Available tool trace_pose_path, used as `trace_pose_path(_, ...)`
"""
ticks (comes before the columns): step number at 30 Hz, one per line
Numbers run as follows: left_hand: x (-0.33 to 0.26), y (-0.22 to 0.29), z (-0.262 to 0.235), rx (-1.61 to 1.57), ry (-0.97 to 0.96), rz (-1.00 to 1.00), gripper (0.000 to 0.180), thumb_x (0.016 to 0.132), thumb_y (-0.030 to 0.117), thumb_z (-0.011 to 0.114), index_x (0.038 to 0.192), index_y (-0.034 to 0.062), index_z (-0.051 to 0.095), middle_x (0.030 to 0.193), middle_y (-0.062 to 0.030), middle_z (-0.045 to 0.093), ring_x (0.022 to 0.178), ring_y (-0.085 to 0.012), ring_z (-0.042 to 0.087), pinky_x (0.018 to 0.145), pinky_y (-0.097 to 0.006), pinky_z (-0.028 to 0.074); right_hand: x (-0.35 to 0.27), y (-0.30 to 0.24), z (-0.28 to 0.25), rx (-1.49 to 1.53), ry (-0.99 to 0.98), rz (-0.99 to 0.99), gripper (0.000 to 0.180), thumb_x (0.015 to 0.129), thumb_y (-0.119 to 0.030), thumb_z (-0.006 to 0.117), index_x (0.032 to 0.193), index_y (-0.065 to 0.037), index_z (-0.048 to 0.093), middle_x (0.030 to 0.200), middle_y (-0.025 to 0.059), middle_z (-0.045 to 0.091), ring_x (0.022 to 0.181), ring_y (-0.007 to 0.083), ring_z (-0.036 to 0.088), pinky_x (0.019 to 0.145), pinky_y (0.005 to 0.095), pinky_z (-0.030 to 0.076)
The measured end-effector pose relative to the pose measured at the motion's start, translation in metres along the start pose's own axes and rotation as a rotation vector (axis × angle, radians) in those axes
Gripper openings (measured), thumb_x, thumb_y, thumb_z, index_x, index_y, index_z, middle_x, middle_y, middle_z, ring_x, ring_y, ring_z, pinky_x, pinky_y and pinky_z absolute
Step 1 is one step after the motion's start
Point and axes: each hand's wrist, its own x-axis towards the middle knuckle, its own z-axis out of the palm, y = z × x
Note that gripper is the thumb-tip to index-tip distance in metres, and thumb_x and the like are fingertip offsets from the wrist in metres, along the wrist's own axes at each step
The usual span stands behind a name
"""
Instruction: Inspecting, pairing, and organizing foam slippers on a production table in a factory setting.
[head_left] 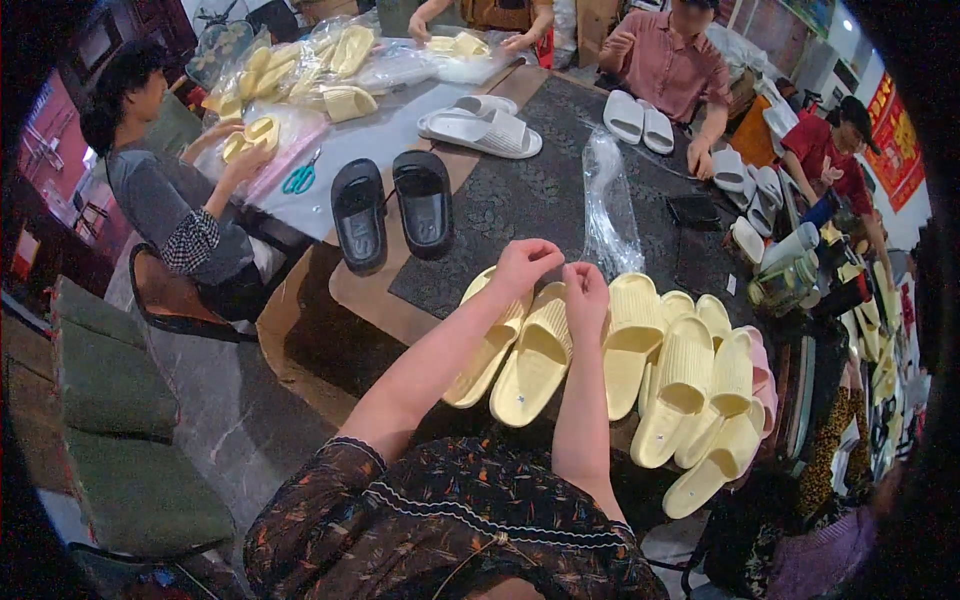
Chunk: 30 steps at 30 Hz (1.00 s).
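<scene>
My left hand and my right hand come close together above the near edge of the table, fingertips pinched. Anything between the fingers is too small to make out. Below my left hand lie a pale yellow slide sandal and a second yellow slide, side by side with toes pointing away from me. Just right of my right wrist rests a third yellow slide. A clear plastic bag stretches across the dark mat beyond my hands.
More yellow slides and pink ones crowd the right edge. Black slides, grey-white slides and teal scissors lie farther off. A glass jar stands right. Several co-workers surround the table; one at left handles yellow slides.
</scene>
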Motion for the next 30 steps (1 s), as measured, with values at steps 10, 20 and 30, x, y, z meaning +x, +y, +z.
trace_pose_path(10, 0.006, -0.012, -0.001, -0.01, -0.026, -0.021, 0.016, 0.081, 0.015, 0.069, 0.088, 0.0009, 0.069, 0.074, 0.0013, 0.065, 0.066, -0.0043, 0.055, 0.061, -0.023, 0.045, 0.001, 0.001, 0.0, 0.049, 0.036, 0.045, 0.012, 0.087, -0.015, 0.065, 0.087, -0.003, 0.062, 0.066, -0.0072, 0.048, 0.058, 0.0015, 0.039, 0.051, 0.0188, 0.031)
trace_pose_path(20, 0.0, 0.001, -0.002, 0.092, -0.037, 0.016, 0.016, 0.085, 0.015, 0.066, 0.091, 0.0002, 0.068, 0.078, -0.0001, 0.065, 0.073, -0.0071, 0.057, 0.067, -0.023, 0.046, 0.002, 0.004, 0.0, 0.031, 0.034, 0.028, 0.012, 0.086, -0.014, 0.066, 0.087, -0.002, 0.062, 0.065, -0.0072, 0.048, 0.058, 0.0013, 0.038, 0.05, 0.019, 0.03)
trace_pose_path(30, 0.001, -0.004, -0.001, 0.008, -0.033, 0.027, 0.014, 0.084, 0.013, 0.065, 0.089, -0.0001, 0.069, 0.077, -0.0013, 0.067, 0.07, -0.0074, 0.059, 0.065, -0.023, 0.047, 0.0, 0.0, -0.002, 0.042, -0.029, 0.053, 0.013, 0.088, -0.014, 0.064, 0.09, -0.002, 0.061, 0.073, -0.0046, 0.053, 0.065, 0.0025, 0.045, 0.057, 0.0174, 0.036)
